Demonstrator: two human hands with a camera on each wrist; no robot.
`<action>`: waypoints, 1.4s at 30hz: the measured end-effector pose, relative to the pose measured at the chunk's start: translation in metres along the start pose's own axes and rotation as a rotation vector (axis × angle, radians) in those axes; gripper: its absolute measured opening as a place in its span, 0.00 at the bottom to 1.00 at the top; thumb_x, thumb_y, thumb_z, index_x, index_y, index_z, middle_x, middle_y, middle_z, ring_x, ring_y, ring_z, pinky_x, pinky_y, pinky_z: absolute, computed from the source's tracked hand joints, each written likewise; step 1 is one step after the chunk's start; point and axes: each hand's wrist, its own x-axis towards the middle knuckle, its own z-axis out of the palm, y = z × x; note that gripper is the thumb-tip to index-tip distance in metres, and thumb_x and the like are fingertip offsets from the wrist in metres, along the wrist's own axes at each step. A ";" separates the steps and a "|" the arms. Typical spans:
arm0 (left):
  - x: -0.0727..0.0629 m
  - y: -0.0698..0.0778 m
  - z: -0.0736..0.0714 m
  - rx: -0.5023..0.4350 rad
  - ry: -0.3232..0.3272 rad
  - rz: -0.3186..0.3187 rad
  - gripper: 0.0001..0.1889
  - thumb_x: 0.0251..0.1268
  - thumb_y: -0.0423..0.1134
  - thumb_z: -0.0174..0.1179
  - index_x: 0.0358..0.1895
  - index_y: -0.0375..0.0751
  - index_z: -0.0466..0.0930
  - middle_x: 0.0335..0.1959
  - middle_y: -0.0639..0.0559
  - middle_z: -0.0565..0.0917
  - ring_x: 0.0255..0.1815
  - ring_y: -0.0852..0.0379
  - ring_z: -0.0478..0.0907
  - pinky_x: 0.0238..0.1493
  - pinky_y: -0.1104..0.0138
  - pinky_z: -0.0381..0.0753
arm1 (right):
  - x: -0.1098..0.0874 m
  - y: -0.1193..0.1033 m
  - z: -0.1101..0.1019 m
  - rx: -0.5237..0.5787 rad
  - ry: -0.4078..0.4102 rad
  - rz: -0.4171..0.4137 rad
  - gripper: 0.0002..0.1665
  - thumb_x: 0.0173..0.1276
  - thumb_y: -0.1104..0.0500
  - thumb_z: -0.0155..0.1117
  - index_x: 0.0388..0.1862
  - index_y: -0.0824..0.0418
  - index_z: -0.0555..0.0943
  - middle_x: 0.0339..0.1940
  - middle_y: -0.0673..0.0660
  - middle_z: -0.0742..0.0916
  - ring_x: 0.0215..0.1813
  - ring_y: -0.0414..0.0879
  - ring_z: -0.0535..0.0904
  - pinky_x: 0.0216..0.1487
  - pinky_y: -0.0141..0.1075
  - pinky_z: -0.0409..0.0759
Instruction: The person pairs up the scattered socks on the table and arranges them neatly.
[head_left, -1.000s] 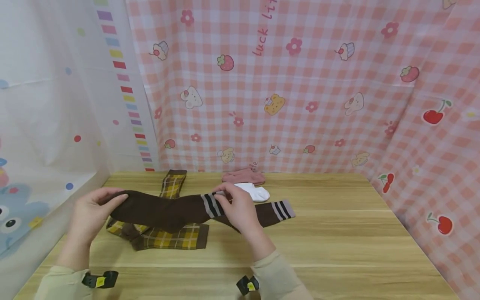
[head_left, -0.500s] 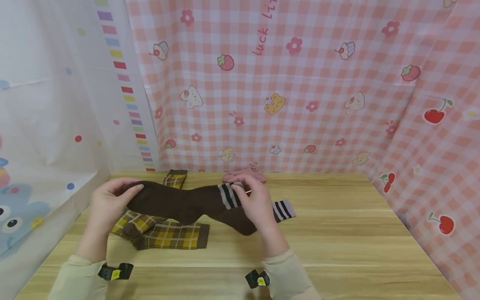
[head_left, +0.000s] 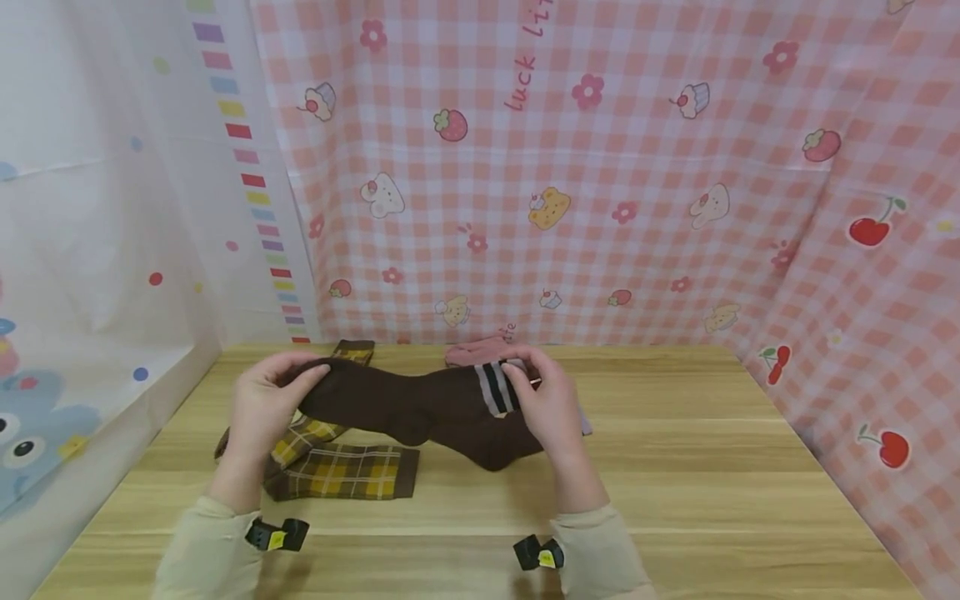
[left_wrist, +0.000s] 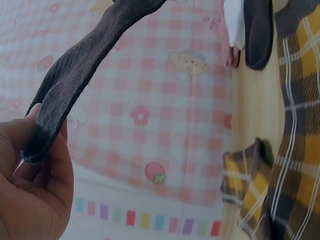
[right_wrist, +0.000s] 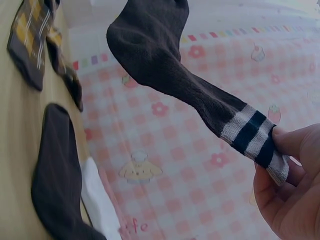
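shift: left hand (head_left: 266, 408), right hand (head_left: 547, 400) and brown sock (head_left: 375, 396), all rightward.
plaid socks (head_left: 348, 471): yellow-brown checks, lying on the wood-grain table (head_left: 712, 458).
left hand: pinches the brown sock's toe.
brown sock: dark knit, stretched lengthwise above the table, heel bulging downward.
second sock (head_left: 491, 447): on the table below, partly hidden.
pink sock (head_left: 472, 352): farther back.
right hand: pinches the striped cuff (head_left: 497, 390).

Resembled a cloth-screened booth (head_left: 862, 333). Saw pink checked cloth (head_left: 495, 175) and white dotted cloth (head_left: 90, 217) bordering a wood-grain tabletop (head_left: 712, 467).
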 end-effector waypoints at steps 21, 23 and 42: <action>-0.007 -0.013 0.054 0.072 -0.146 -0.019 0.07 0.63 0.37 0.69 0.42 0.41 0.89 0.40 0.48 0.88 0.41 0.55 0.82 0.38 0.73 0.79 | -0.005 0.031 -0.034 -0.111 0.001 0.034 0.03 0.66 0.65 0.69 0.38 0.61 0.85 0.34 0.54 0.88 0.34 0.45 0.82 0.35 0.37 0.81; -0.008 -0.014 0.058 0.077 -0.164 -0.030 0.07 0.63 0.37 0.69 0.42 0.41 0.89 0.40 0.48 0.88 0.41 0.52 0.83 0.39 0.69 0.80 | -0.005 0.034 -0.038 -0.118 -0.004 0.035 0.03 0.66 0.66 0.69 0.38 0.61 0.85 0.35 0.55 0.88 0.35 0.46 0.82 0.36 0.38 0.81; -0.013 -0.029 0.104 0.029 -0.222 -0.062 0.07 0.58 0.36 0.72 0.39 0.40 0.89 0.37 0.48 0.89 0.41 0.49 0.84 0.45 0.59 0.81 | -0.012 0.060 -0.056 -0.254 -0.071 0.033 0.04 0.66 0.66 0.68 0.39 0.60 0.85 0.35 0.55 0.88 0.36 0.49 0.83 0.39 0.45 0.81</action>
